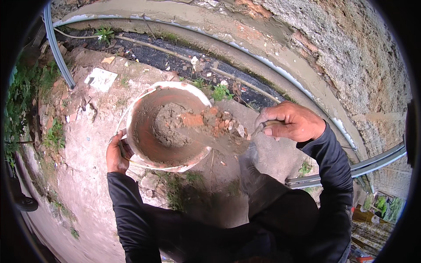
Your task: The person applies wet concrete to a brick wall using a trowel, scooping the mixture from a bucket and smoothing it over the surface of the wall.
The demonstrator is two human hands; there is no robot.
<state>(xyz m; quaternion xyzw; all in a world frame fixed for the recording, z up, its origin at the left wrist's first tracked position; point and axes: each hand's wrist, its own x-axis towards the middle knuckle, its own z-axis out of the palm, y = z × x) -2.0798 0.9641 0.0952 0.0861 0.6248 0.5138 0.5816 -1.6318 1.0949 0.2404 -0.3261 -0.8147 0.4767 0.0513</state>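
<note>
Rough stone wall [351, 57] and bare dirt ground [83, 175] surround a white bucket [188, 87] holding grey mortar [169, 125]. Left hand [116, 153] has its grip clenched on the bucket's near rim, while right hand [291, 122] grips a trowel [219, 131] loaded with reddish rubble over the far rim. Tilted further, the trowel could likely spill rubble onto the ground.

Mortar [169, 125] in bucket [144, 151], loaded trowel [217, 129] over its right rim, wall [351, 57] behind
</note>
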